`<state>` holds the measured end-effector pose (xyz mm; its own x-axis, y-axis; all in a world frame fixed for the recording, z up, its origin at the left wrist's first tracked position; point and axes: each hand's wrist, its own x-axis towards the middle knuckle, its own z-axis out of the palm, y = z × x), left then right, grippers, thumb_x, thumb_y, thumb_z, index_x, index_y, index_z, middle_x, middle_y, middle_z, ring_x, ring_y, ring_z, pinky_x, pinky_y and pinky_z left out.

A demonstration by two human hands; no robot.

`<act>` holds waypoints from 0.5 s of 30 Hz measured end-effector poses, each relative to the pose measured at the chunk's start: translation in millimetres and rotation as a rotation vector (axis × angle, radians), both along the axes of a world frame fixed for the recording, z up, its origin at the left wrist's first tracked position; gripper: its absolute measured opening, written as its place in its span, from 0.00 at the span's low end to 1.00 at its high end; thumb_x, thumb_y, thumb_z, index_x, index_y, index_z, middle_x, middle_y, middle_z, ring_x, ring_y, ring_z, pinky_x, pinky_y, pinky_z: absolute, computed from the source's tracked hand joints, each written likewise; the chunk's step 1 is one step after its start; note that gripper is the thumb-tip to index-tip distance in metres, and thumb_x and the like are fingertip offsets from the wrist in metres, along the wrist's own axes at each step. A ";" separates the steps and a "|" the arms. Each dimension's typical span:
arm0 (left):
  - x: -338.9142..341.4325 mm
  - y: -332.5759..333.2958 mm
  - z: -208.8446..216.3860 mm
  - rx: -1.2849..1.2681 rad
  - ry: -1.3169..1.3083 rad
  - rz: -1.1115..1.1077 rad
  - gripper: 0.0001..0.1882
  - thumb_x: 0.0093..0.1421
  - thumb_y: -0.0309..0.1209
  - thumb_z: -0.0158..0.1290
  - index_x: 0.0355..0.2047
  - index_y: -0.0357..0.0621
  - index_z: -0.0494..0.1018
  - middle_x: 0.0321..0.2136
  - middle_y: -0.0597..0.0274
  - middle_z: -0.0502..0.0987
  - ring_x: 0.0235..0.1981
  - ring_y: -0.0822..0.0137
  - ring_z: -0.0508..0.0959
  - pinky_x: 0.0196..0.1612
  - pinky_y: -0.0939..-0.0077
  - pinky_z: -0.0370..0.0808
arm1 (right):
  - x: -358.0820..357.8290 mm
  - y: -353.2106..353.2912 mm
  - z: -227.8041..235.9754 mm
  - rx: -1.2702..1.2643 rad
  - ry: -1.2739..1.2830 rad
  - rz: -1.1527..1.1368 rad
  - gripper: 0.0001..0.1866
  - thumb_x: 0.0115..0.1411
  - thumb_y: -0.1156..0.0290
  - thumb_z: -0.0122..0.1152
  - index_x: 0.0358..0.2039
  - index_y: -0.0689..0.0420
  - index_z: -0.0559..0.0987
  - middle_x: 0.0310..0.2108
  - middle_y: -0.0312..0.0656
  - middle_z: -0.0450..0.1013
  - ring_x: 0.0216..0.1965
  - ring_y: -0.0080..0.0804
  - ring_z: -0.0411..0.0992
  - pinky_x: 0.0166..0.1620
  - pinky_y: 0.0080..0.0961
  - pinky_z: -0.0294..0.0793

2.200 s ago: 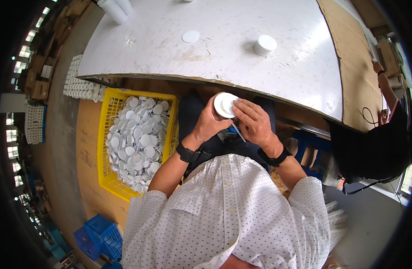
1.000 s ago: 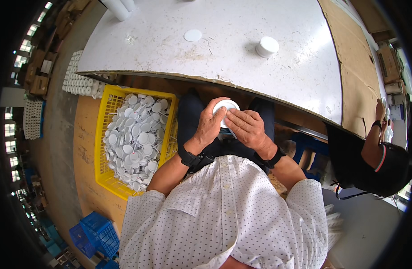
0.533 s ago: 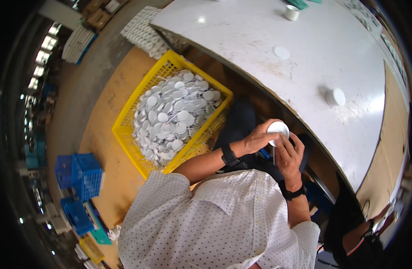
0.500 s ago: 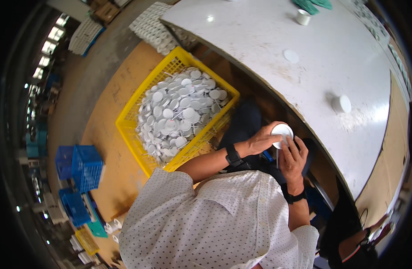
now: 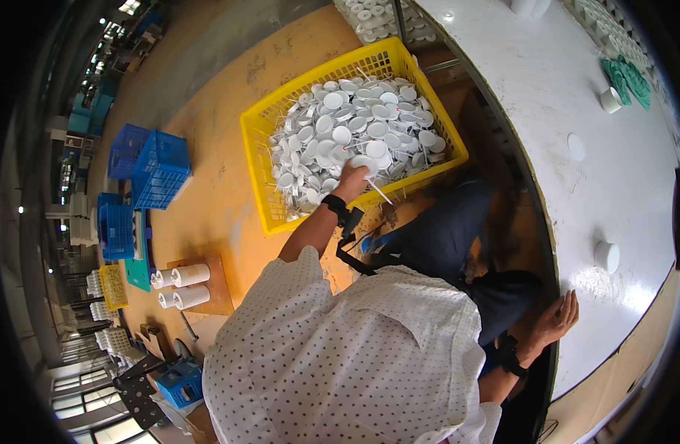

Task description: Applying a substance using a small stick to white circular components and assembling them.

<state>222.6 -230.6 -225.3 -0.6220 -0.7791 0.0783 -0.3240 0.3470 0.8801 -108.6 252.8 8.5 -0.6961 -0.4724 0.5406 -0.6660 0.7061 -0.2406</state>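
Note:
My left hand is over the near edge of a yellow plastic basket, closed on a white disc with a thin stem. The stem sticks out past the basket's near rim. A heap of similar white stemmed discs fills the basket. At the edge of the white table lies my right hand, its fingers stretched out and nothing visible in it. Nearest to that hand on the tabletop stands a short white round cap.
Farther along the table are a flat white disc, a white cup and a green cloth. Blue crates stand on the floor at left, with several white cylinders on a board nearer me. My knees are under the table edge.
My hands have parted: the left has carried the white stemmed disc leftward to the basket, while the right has let go and moved to the table edge. The view has turned.

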 end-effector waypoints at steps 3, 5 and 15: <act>22.5 -6.8 58.5 0.818 0.257 0.642 0.24 0.49 0.22 0.49 0.48 0.42 0.60 0.41 0.52 0.69 0.39 0.53 0.74 0.37 0.60 0.75 | -3.3 14.9 -4.3 0.058 0.051 -0.097 0.10 0.55 0.80 0.54 0.39 0.61 0.77 0.43 0.45 0.73 0.45 0.40 0.68 0.46 0.30 0.70; 62.0 -21.1 58.6 0.797 0.225 0.848 0.25 0.49 0.25 0.50 0.49 0.45 0.59 0.41 0.51 0.68 0.38 0.54 0.73 0.35 0.60 0.73 | -8.8 17.5 -6.9 0.065 0.073 -0.088 0.10 0.55 0.80 0.54 0.39 0.61 0.77 0.43 0.45 0.73 0.45 0.40 0.69 0.46 0.30 0.70; 25.3 36.1 -3.8 0.725 -0.320 0.254 0.19 0.57 0.46 0.50 0.31 0.39 0.71 0.24 0.63 0.74 0.27 0.67 0.77 0.29 0.77 0.73 | -15.3 36.0 -11.9 -0.154 0.063 -0.319 0.03 0.50 0.77 0.61 0.27 0.60 0.77 0.33 0.44 0.74 0.39 0.40 0.70 0.44 0.30 0.70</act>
<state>247.9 -194.5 -229.1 -0.3277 -0.6880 -0.6475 -0.5882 -0.3878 0.7097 -123.9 288.8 -3.4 -0.7585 -0.1466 0.6349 -0.4348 0.8396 -0.3256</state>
